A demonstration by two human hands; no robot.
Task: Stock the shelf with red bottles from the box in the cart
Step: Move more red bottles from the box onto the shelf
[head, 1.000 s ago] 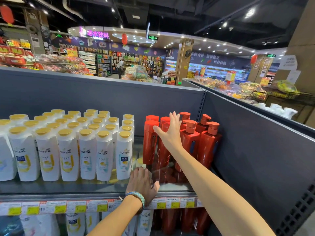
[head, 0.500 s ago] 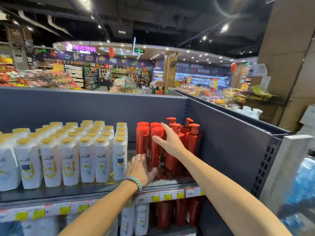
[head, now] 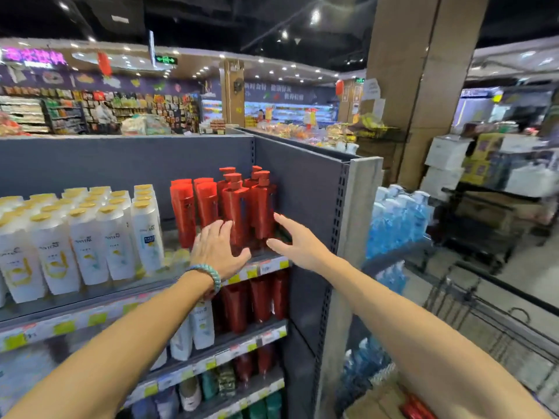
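Several glossy red bottles (head: 223, 204), tall, some with pump tops, stand tight in the right corner of the grey metal shelf (head: 127, 290), beside white bottles (head: 87, 237) with yellow caps. Our left hand (head: 216, 249) lies flat before them with fingers spread, holding nothing; our right hand (head: 295, 241) is open too, near the side panel (head: 305, 189). More red bottles show at the bottom right.

Both arms extended; left grip (head: 218, 249), right grip (head: 295, 241) spread, empty.
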